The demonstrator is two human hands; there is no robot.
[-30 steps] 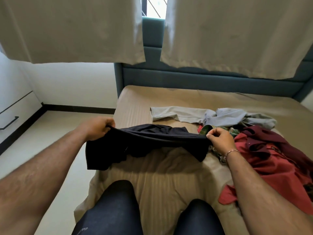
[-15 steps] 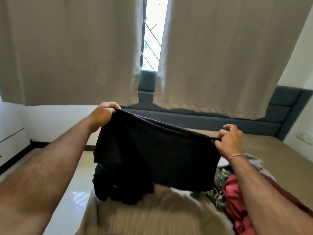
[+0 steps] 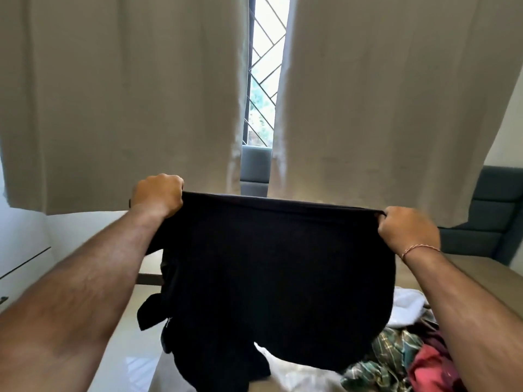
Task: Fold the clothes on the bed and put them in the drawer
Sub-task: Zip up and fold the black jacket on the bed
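Higher now, black garment (image 3: 271, 278) between gripping fingers (image 3: 169, 190)

Both arms reach forward and up from the bottom corners of the view, held apart at about the same height. The left hand (image 3: 157, 193) is closed in a fist, knuckles up, gripping one top corner of a black garment (image 3: 271, 278). The right hand (image 3: 407, 229), slightly lower, has its fingers curled down and pinches the opposite corner. The forearms are bare. A thin thread bracelet (image 3: 418, 249) circles the right wrist. The cloth's top edge is stretched taut between the two hands.
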